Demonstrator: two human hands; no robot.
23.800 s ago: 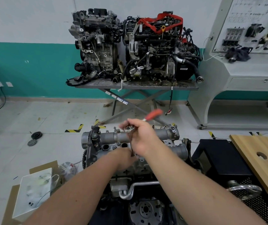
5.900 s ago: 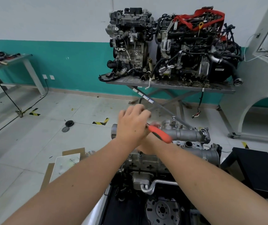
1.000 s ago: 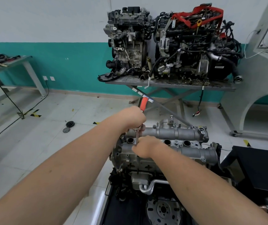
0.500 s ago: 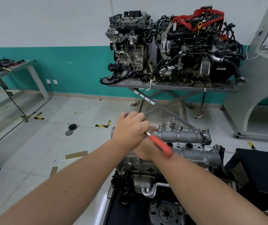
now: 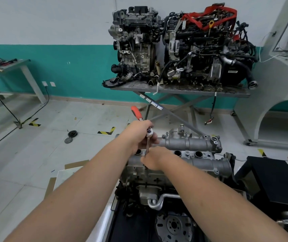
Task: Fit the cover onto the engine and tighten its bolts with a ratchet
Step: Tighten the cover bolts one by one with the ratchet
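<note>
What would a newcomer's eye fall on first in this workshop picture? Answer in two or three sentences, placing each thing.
First, the two bare arms reaching to the silver cover at centre, where the left hand grips a ratchet with an orange handle and the right hand steadies its shaft. Next, two dark engines, one draped in red, on a grey stand against the teal wall.

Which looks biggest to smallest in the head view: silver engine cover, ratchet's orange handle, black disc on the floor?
1. Silver engine cover, by far the largest.
2. Ratchet's orange handle and black disc on the floor: alike in apparent size, and they lie at different distances from the camera, so left unranked.
</note>
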